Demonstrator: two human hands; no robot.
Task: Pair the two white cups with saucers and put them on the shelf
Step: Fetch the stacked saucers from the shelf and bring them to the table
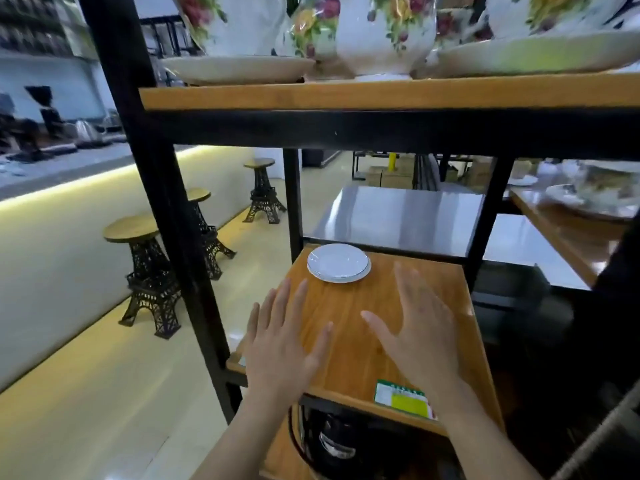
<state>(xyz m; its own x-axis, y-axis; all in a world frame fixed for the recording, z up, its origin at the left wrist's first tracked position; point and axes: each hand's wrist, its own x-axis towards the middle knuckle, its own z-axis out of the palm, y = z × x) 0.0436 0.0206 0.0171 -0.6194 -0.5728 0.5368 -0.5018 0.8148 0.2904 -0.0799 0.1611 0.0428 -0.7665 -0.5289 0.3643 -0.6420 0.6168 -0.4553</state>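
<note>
White saucers (pixel 338 263), apparently two in a stack, lie at the back left of a wooden shelf board (pixel 353 348) in a black metal frame. No white cup is in view. My left hand (pixel 282 344) hovers flat over the board's left front, fingers spread, empty. Over the middle of the board my right hand (pixel 420 329) is also spread and empty, its fingertips a short way in front of and to the right of the saucers.
The upper shelf (pixel 381 93) carries floral teapots (pixel 384 32) and plates. A green and yellow label (pixel 403 398) lies at the board's front edge. A black frame post (pixel 152 188) stands left; tower-shaped stools (pixel 149 275) are on the floor. A steel table (pixel 398 216) is behind.
</note>
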